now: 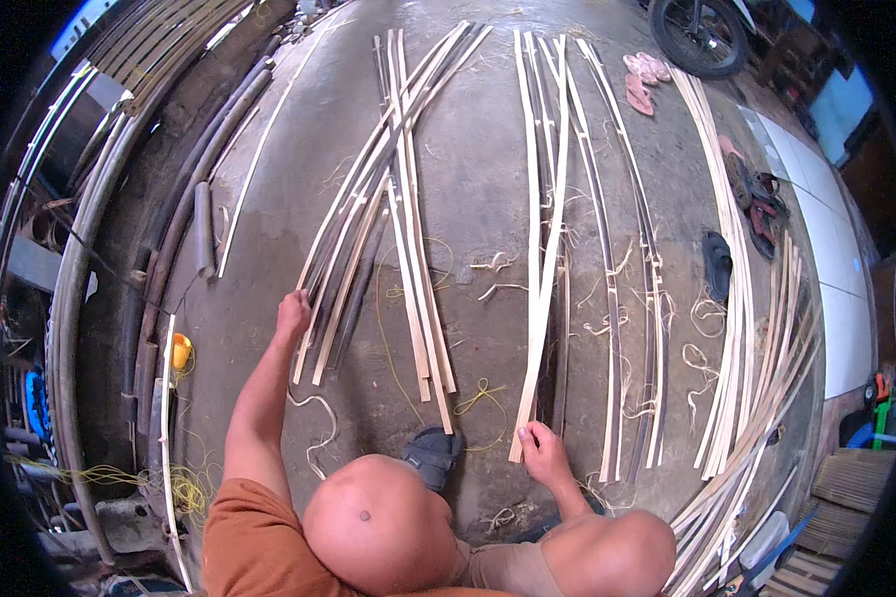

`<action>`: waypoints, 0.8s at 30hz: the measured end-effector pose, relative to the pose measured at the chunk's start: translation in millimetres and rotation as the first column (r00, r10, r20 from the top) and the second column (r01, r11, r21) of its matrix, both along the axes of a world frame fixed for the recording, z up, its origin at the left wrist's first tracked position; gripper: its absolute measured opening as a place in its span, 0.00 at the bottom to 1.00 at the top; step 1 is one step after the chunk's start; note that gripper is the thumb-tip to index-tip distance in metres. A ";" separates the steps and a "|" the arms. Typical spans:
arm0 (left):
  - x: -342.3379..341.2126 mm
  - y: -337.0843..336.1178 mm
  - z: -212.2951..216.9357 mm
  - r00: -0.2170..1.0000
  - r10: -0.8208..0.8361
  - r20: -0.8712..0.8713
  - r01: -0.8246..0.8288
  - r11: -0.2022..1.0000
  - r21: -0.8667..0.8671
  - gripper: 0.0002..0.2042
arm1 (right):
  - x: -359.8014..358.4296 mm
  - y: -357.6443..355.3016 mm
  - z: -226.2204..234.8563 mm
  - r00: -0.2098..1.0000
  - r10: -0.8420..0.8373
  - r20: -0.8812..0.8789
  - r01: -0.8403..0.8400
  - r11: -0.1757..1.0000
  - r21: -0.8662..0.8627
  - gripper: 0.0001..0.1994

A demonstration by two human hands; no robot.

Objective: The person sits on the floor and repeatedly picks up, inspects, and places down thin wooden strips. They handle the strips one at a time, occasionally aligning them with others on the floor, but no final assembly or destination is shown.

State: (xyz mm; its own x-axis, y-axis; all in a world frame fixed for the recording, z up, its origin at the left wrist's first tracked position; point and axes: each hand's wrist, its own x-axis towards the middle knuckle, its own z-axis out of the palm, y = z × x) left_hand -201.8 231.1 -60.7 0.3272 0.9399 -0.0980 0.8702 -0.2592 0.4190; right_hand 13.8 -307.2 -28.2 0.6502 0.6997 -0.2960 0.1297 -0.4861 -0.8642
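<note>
Head view, looking down at a concrete floor (468, 189) covered with split bamboo strips.

Left hand (292, 313): arm stretched out, hand at the lower end of the left bundle (383, 189), a fan of pale and dark strips that crosses itself mid-floor. Fingers curl onto the strip ends; whether they are closed round a strip or only resting on them cannot be told.

Right hand (543, 450): at the near end of the middle bundle (548, 199), fingers bent down and touching the end of a long pale strip (540, 328) that runs up and away across the floor. Grip looks narrow, a pinch on the strip end, but the contact itself is partly hidden by the knuckles.

Both bare knees fill the lower centre; a dark sandal (431, 453) lies just ahead of the left knee, between the two hands.

Surroundings:
- Right pile (742, 328) of pale strips lies well apart from the right hand, running from upper right to lower right.
- Loose curled shavings and yellow cord (478, 398) lie scattered between the bundles.
- Whole poles (169, 239) line the left edge of the floor.
- Small yellow cup (180, 350) sits near the poles, left of the left arm.
- Pink sandals (642, 80) and a wheel (700, 35) are at the far top right.
</note>
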 end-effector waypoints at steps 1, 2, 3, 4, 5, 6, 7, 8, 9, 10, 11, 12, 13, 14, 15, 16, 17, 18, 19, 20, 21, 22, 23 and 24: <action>-0.9 5.2 -3.9 1.000 -0.015 0.000 0.015 0.999 -0.028 0.20 | 0.7 3.2 -1.4 1.000 0.009 -0.004 -0.009 1.000 0.004 0.15; -0.3 9.9 -5.7 1.000 -0.027 -0.009 0.026 0.998 -0.059 0.20 | -0.6 3.3 -3.0 1.000 0.023 -0.017 -0.023 1.000 0.006 0.15; -0.5 14.2 -7.0 0.999 -0.038 -0.019 0.036 0.995 -0.088 0.20 | -2.3 3.9 -4.0 0.999 0.036 -0.031 -0.036 0.999 0.010 0.15; 1.8 12.9 -12.5 0.999 -0.053 -0.010 0.052 0.996 -0.078 0.19 | -2.9 5.2 -3.8 0.999 0.046 -0.028 -0.046 0.999 0.008 0.15; 7.3 12.7 -15.6 0.997 -0.076 -0.001 0.076 0.995 -0.063 0.19 | -4.0 6.9 -1.7 0.997 0.067 -0.032 -0.067 0.998 0.009 0.15; 9.2 14.2 -15.2 0.995 -0.100 0.006 0.100 0.994 -0.048 0.18 | -4.2 8.9 0.5 0.995 0.088 -0.038 -0.087 0.996 0.011 0.15; 3.9 21.1 -16.7 0.993 -0.118 -0.023 0.118 0.993 0.016 0.17 | -4.7 12.9 2.1 0.993 0.111 -0.045 -0.110 0.994 0.018 0.15; -0.2 26.6 -17.6 0.989 -0.137 -0.055 0.142 0.987 0.079 0.16 | -5.9 16.1 3.9 0.990 0.130 -0.058 -0.129 0.991 0.026 0.15; -6.6 32.5 -16.1 0.984 -0.154 -0.091 0.166 0.976 0.144 0.15 | -5.7 22.1 5.1 0.987 0.152 -0.045 -0.151 0.988 0.032 0.15; 14.3 16.4 -19.3 0.979 -0.139 -0.146 0.175 0.947 0.271 0.13 | -1.4 19.6 4.2 0.988 0.150 -0.028 -0.150 0.989 0.002 0.15; 23.8 6.1 -15.9 0.979 -0.198 -0.039 0.200 0.931 0.307 0.13 | -2.6 20.6 3.6 0.987 0.160 -0.023 -0.160 0.987 -0.011 0.15; 30.9 -2.4 -11.8 0.966 -0.252 0.063 0.215 0.913 0.348 0.14 | -4.2 23.1 -1.0 0.984 0.173 -0.034 -0.173 0.985 0.000 0.15; 41.2 -18.1 -9.9 0.936 -0.310 0.167 0.228 0.895 0.383 0.14 | -8.4 25.0 3.4 0.985 0.164 -0.060 -0.164 0.986 0.000 0.14; 66.0 -48.8 1.2 0.908 -0.331 0.257 0.282 0.936 0.211 0.15 | -8.5 25.9 10.6 0.988 0.138 -0.074 -0.139 0.990 -0.007 0.14; 91.3 -78.6 17.0 0.876 -0.335 0.346 0.335 0.940 0.063 0.16 | -6.1 31.6 15.0 0.990 0.120 -0.075 -0.120 0.993 0.011 0.14; 99.7 -106.0 16.0 0.837 -0.331 0.435 0.352 0.935 0.034 0.17 | -12.0 36.5 9.7 0.989 0.137 -0.060 -0.137 0.991 0.011 0.13; 117.3 -140.6 20.0 0.831 -0.339 0.441 0.409 0.910 -0.070 0.19 | -14.9 40.1 8.1 0.988 0.144 -0.061 -0.142 0.989 0.041 0.13; 130.8 -174.4 25.4 0.817 -0.297 0.494 0.485 0.817 -0.311 0.22 | -20.4 45.1 7.4 0.986 0.156 -0.065 -0.151 0.986 0.073 0.14; 141.7 -204.2 24.2 0.804 -0.385 0.453 0.560 0.748 -0.358 0.24 | -24.2 50.8 7.9 0.983 0.171 -0.068 -0.164 0.981 0.102 0.14; 154.0 -231.0 36.8 0.822 -0.349 0.449 0.561 0.628 -0.539 0.23 | -25.2 55.1 5.9 0.976 0.219 0.000 -0.217 0.968 0.128 0.14; 162.9 -253.5 49.4 0.841 -0.317 0.438 0.541 0.478 -0.692 0.23 | -26.0 58.9 5.7 0.973 0.229 -0.012 -0.226 0.965 0.135 0.14; 157.1 -264.1 33.3 0.800 -0.308 0.515 0.590 0.560 -0.582 0.21 | -29.8 66.9 8.2 0.966 0.258 -0.022 -0.252 0.956 0.151 0.14; 150.6 -269.1 12.1 0.748 -0.311 0.587 0.624 0.630 -0.462 0.20 | -32.3 72.9 8.6 0.959 0.283 -0.032 -0.274 0.948 0.164 0.14; 150.2 -272.4 5.0 0.731 -0.301 0.613 0.604 0.704 -0.374 0.15 | -33.6 73.2 0.8 0.968 0.248 0.022 -0.248 0.951 0.186 0.14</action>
